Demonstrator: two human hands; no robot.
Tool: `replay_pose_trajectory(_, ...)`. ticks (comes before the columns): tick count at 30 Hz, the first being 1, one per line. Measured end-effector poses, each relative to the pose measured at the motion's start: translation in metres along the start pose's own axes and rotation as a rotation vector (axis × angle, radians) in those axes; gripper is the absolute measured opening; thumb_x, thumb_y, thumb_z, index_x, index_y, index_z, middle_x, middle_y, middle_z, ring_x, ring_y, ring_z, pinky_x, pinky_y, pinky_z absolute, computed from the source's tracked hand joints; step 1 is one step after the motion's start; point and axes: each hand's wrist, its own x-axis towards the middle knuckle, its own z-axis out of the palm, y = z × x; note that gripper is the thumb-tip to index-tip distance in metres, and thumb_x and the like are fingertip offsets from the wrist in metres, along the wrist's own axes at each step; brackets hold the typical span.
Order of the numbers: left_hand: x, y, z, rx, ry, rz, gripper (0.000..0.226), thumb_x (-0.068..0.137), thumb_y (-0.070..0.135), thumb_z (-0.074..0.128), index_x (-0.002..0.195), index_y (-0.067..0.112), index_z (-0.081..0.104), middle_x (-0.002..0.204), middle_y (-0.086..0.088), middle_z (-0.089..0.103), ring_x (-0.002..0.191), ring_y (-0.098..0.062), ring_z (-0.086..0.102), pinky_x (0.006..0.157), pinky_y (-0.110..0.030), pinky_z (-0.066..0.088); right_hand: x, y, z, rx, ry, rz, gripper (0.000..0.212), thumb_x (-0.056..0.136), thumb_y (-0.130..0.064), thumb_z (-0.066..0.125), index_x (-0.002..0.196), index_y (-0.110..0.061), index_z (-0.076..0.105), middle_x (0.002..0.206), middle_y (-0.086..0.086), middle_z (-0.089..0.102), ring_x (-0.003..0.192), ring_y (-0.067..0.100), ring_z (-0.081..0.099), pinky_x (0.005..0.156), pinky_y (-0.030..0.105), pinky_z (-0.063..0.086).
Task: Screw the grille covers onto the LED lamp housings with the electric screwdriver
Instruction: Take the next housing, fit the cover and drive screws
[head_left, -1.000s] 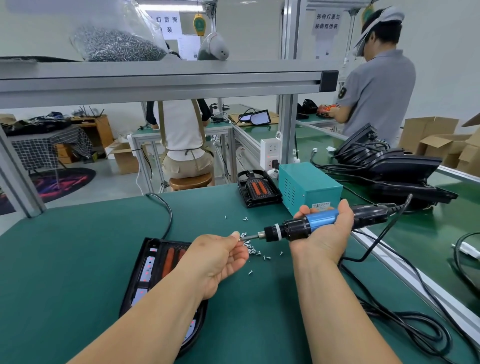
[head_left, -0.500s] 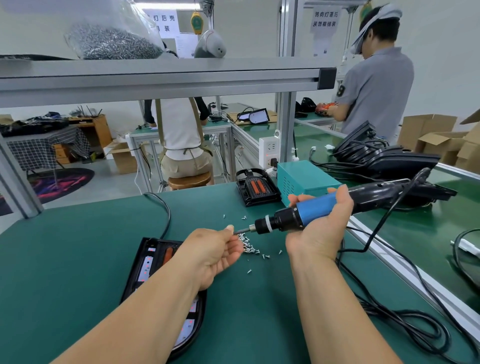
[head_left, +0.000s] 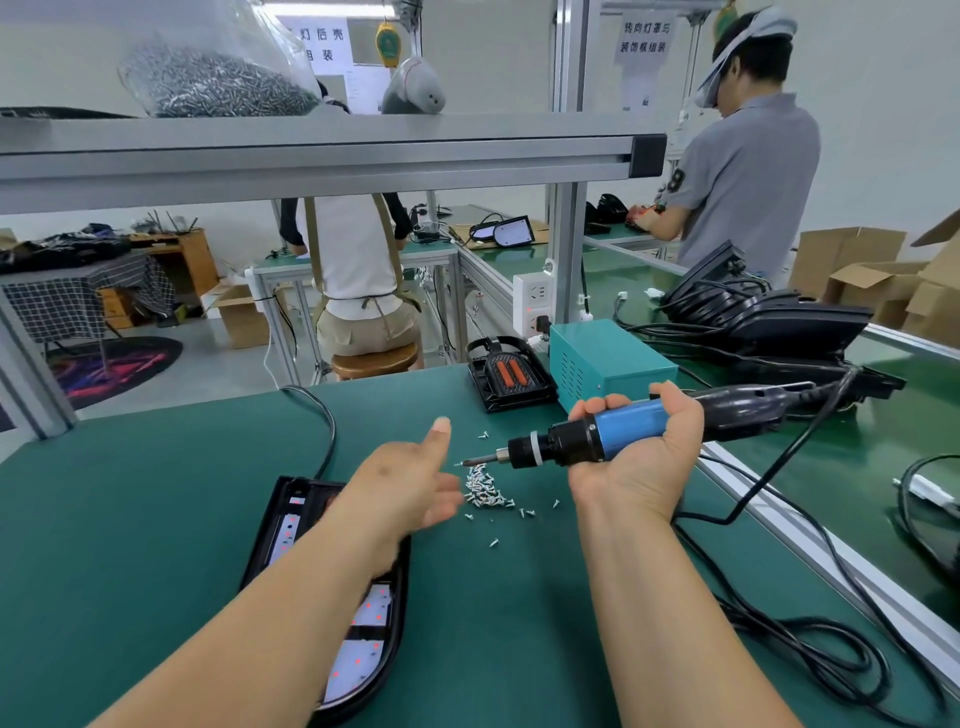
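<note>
My right hand (head_left: 636, 457) grips the blue-and-black electric screwdriver (head_left: 613, 434), held level with its bit pointing left; a small screw seems to sit on the bit tip. My left hand (head_left: 410, 483) hovers just left of that tip, thumb up and fingers relaxed, holding nothing. Below the bit lies a pile of small silver screws (head_left: 485, 491) on the green mat. A black LED lamp housing (head_left: 363, 618) with white boards and red dots lies under my left forearm, partly hidden.
A second lamp housing (head_left: 509, 376) with orange bars stands beside a teal power box (head_left: 608, 361). More black housings (head_left: 789, 322) are stacked at the right. Black cables (head_left: 810, 654) coil at the lower right. Two people work at benches behind.
My left hand has drawn back from the screwdriver bit and its fingers have loosened. The screwdriver has tilted and shifted slightly while my right hand keeps hold.
</note>
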Motion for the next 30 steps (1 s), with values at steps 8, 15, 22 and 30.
replay_pose_trajectory(8, -0.014, -0.014, -0.12, 0.416, 0.386, 0.111, 0.066, 0.089, 0.036, 0.071, 0.146, 0.014, 0.045, 0.138, -0.011, 0.056, 0.122, -0.028, 0.053, 0.107, -0.041, 0.039, -0.003, 0.003, 0.003, -0.051, -0.043, 0.003, 0.017, 0.087, -0.025, 0.059, 0.078, -0.015, 0.049, 0.058, 0.002, 0.05, 0.048, 0.021, 0.049, 0.058, 0.027, 0.05)
replay_pose_trajectory(15, -0.035, -0.055, -0.114, -0.136, -0.097, -0.217, 0.038, 0.067, 0.012, 0.074, 0.101, -0.004, 0.074, 0.103, -0.028, 0.073, 0.083, -0.041, 0.074, 0.062, -0.045, 0.062, -0.027, 0.026, 0.009, -0.177, -0.178, -0.013, 0.035, 0.068, -0.026, 0.064, 0.096, -0.011, 0.048, 0.055, 0.004, 0.048, 0.047, 0.023, 0.05, 0.06, 0.033, 0.05)
replay_pose_trajectory(22, -0.035, -0.057, -0.108, -0.127, -0.09, -0.149, 0.021, 0.085, -0.005, 0.062, 0.104, 0.0, 0.071, 0.099, -0.021, 0.076, 0.084, -0.032, 0.076, 0.066, -0.038, 0.061, -0.035, 0.035, 0.008, -0.262, -0.243, -0.047, 0.034, 0.079, -0.021, 0.062, 0.107, -0.01, 0.045, 0.055, 0.004, 0.049, 0.047, 0.023, 0.05, 0.057, 0.032, 0.048)
replay_pose_trajectory(30, -0.04, -0.054, -0.108, -0.107, -0.142, -0.051, 0.021, 0.088, -0.008, 0.059, 0.102, 0.003, 0.07, 0.098, -0.02, 0.076, 0.084, -0.034, 0.076, 0.064, -0.038, 0.062, -0.043, 0.043, 0.008, -0.307, -0.273, -0.047, 0.031, 0.07, -0.025, 0.063, 0.097, -0.014, 0.052, 0.056, 0.004, 0.05, 0.049, 0.023, 0.05, 0.057, 0.031, 0.05)
